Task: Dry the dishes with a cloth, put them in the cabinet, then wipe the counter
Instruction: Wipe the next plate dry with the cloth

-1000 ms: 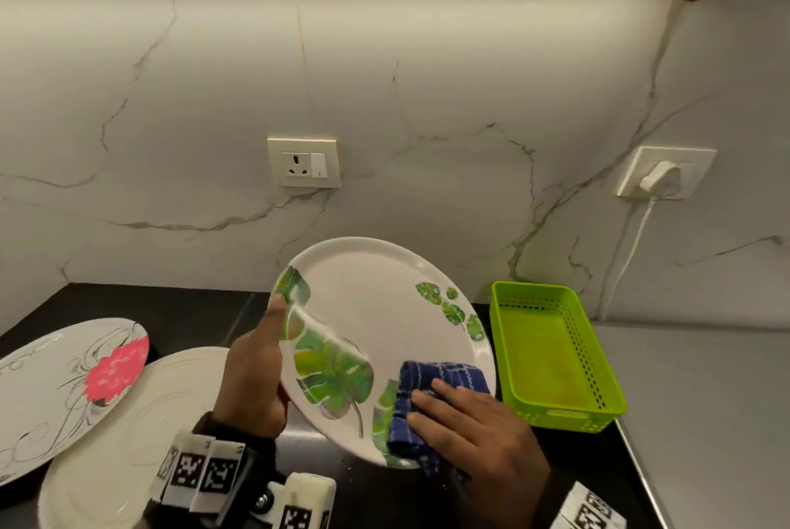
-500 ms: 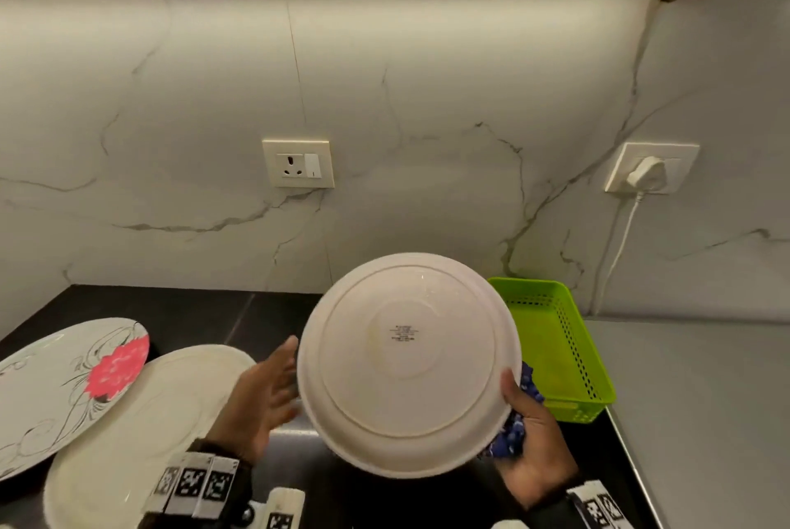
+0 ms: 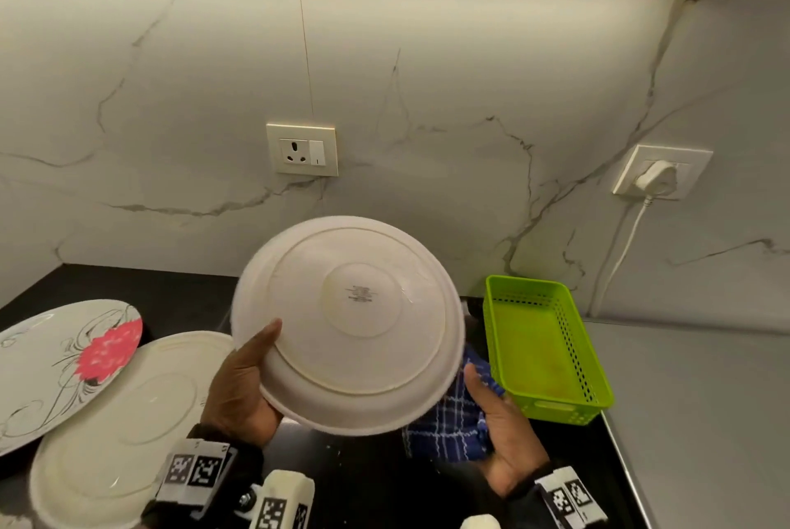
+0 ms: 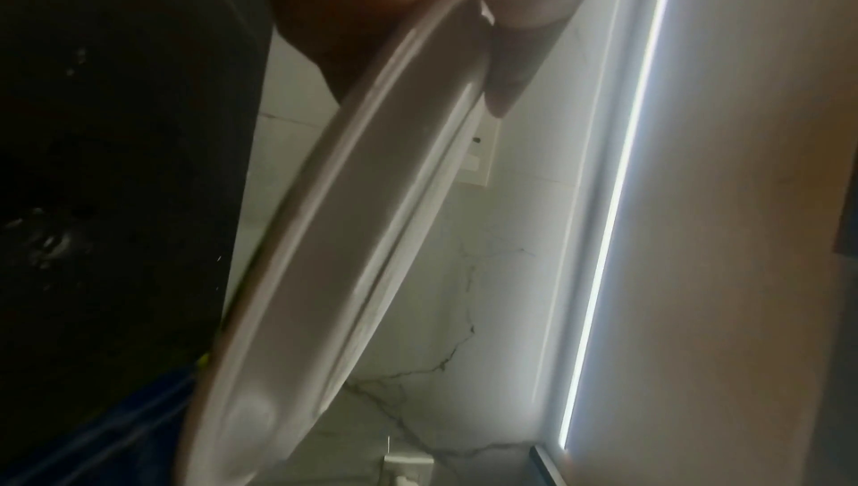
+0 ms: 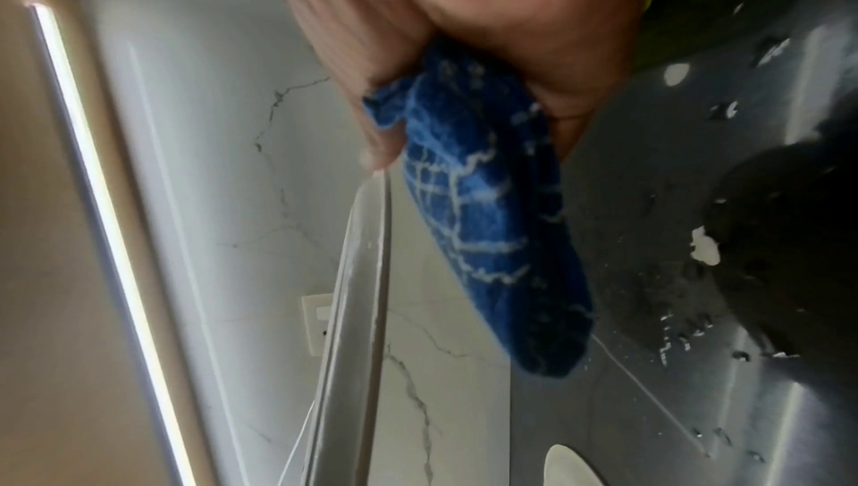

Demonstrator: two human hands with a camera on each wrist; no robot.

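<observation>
The left hand [image 3: 246, 383] grips the near-left rim of a white plate [image 3: 348, 323], thumb on the upturned underside and fingers beneath; the plate is held tilted above the dark table [image 3: 367, 481], back facing up. The right hand [image 3: 502, 430] is curled round a bunched blue checked cloth [image 3: 453, 421], pressed against the plate's lower right edge, partly under it.

By my reading, drying is mid-way on this plate: its back is turned up for the cloth, and a faint wet streak shows near the foot ring. Left of the left hand lie two more plates on the table, a plain cream plate [image 3: 115, 421] overlapped by a flowered plate [image 3: 60, 362]; whether they are dry I cannot tell. Nothing is in a cabinet yet, and water drops on the table suggest wiping remains.

Just right of the right hand sits a green basket [image 3: 551, 396], close to the cloth, so room to swing there is tight. Above the plate the wall is well apart, leaving free space upward.
</observation>
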